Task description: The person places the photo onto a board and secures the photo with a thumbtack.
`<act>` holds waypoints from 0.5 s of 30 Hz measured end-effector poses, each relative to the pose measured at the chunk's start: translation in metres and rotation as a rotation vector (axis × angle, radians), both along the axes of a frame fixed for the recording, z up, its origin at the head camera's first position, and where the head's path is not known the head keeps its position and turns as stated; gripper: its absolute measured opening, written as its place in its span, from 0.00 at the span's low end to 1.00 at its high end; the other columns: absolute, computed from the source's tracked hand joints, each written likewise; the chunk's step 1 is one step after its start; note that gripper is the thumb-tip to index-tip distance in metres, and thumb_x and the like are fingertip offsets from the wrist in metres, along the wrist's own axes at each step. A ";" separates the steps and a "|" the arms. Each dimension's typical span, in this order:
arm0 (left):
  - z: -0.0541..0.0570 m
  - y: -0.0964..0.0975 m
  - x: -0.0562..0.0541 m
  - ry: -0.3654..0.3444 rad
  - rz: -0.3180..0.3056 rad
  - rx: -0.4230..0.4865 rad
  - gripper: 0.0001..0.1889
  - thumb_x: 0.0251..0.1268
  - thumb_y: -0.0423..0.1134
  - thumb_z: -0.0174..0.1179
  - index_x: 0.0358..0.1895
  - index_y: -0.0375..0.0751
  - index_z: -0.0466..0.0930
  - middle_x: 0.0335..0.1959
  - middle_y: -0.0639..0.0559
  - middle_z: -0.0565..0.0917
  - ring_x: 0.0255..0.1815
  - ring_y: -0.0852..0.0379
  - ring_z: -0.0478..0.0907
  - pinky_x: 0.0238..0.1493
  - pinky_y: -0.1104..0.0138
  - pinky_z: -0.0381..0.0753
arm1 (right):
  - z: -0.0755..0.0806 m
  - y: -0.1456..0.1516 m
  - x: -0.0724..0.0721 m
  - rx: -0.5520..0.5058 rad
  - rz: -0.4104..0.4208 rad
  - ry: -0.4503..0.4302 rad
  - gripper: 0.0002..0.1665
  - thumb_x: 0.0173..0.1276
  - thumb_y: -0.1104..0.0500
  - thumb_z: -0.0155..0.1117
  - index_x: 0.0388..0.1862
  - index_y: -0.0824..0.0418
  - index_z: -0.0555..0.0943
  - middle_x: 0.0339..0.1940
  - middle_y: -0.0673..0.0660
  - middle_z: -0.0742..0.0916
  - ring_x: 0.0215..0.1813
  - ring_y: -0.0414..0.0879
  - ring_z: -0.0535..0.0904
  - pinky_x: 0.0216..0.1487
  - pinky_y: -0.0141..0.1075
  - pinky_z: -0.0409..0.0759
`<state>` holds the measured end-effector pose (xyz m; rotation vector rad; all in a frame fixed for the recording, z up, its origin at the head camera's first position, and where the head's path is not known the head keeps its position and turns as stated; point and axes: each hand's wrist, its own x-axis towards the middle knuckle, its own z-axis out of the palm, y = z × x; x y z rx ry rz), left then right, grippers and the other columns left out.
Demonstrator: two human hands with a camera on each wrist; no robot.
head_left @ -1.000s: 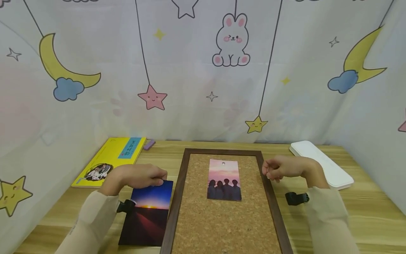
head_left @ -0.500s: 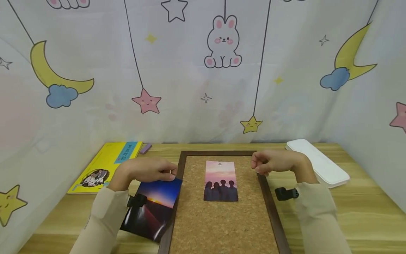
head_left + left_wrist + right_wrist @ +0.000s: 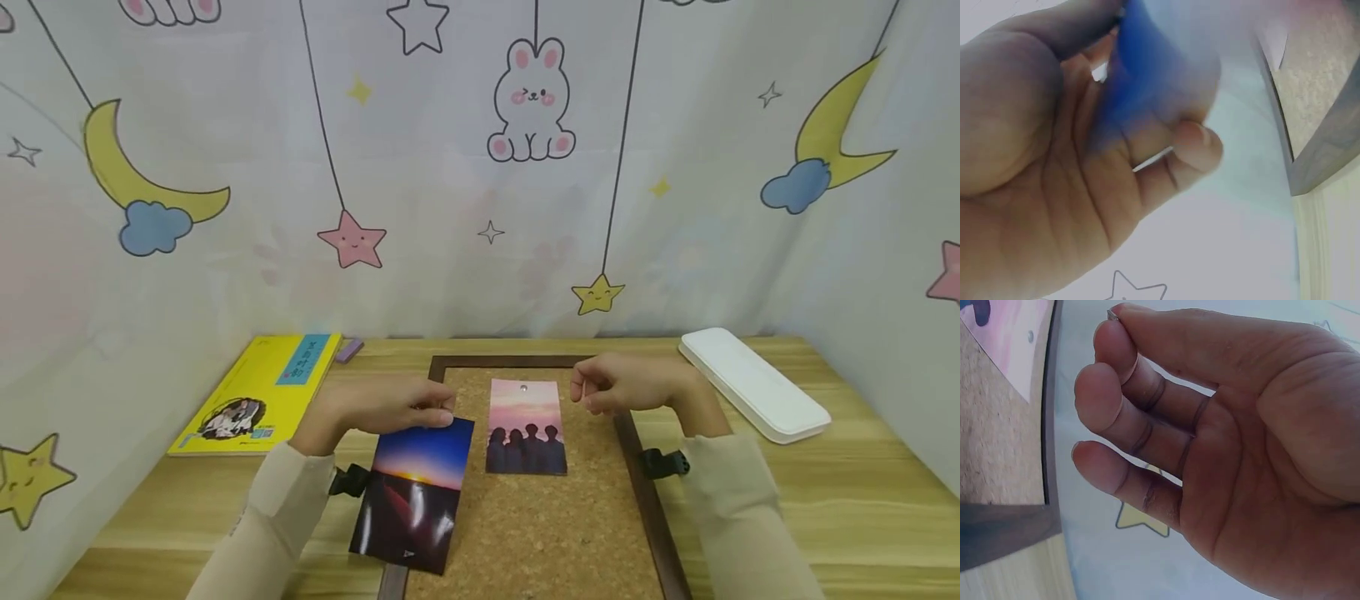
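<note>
Across the back hangs a white cloth backdrop (image 3: 427, 150) printed with moons, stars and a winking rabbit. Before it spreads a table (image 3: 840, 492) of pale wood grain. On the table lies a rectangular cork board (image 3: 547, 533) in a dark brown frame. At the back left rests a yellow book (image 3: 266, 379) with a blue title panel; at the back right, a long white case (image 3: 753, 383). A glossy blue-and-black sunset photo print (image 3: 416, 492) overlaps the board's left frame and some of the cork in the head view. The person's left hand (image 3: 393, 402) grips it by the top edge. The right hand (image 3: 633, 382) is over the board's upper right side, fingers curled, thumb and fingertip together. Between the hands, a smaller pink photo print (image 3: 527, 427) with four dark silhouettes lies on the cork. Just beside the book is a small purple block (image 3: 349, 351). A round silvery pin head (image 3: 523, 387) shows near the pink print's top edge. Smallest is what the right hand pinches, a tiny silvery metal piece (image 3: 1112, 315); perhaps a pin, though only a tip shows.
</note>
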<state>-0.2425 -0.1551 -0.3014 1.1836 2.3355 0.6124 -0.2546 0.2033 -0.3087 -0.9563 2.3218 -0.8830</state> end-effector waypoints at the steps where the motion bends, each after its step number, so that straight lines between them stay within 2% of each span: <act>1: -0.002 0.002 -0.001 0.004 -0.003 0.006 0.12 0.80 0.43 0.49 0.33 0.47 0.69 0.23 0.59 0.64 0.23 0.64 0.63 0.31 0.69 0.62 | -0.001 -0.002 0.000 -0.001 0.006 0.000 0.05 0.69 0.71 0.56 0.43 0.65 0.75 0.24 0.53 0.79 0.28 0.49 0.75 0.32 0.40 0.77; 8: -0.010 0.007 -0.002 -0.022 0.031 0.013 0.11 0.78 0.43 0.52 0.33 0.48 0.71 0.22 0.59 0.65 0.22 0.63 0.64 0.30 0.69 0.63 | -0.002 -0.005 0.000 -0.016 0.016 0.004 0.06 0.70 0.71 0.55 0.43 0.66 0.75 0.25 0.52 0.79 0.28 0.55 0.78 0.31 0.40 0.78; 11: -0.012 0.008 0.000 -0.048 0.048 -0.009 0.07 0.78 0.42 0.53 0.36 0.48 0.73 0.23 0.59 0.70 0.23 0.63 0.67 0.30 0.69 0.65 | -0.003 -0.005 0.000 -0.015 0.015 0.004 0.06 0.70 0.72 0.55 0.43 0.66 0.75 0.25 0.51 0.79 0.29 0.56 0.78 0.31 0.41 0.79; 15: -0.010 0.006 0.001 -0.031 0.048 -0.045 0.03 0.76 0.42 0.56 0.42 0.50 0.76 0.25 0.58 0.78 0.25 0.63 0.73 0.32 0.69 0.72 | -0.003 -0.006 0.000 -0.019 0.011 0.004 0.06 0.70 0.72 0.55 0.42 0.65 0.75 0.25 0.51 0.79 0.29 0.56 0.78 0.31 0.40 0.78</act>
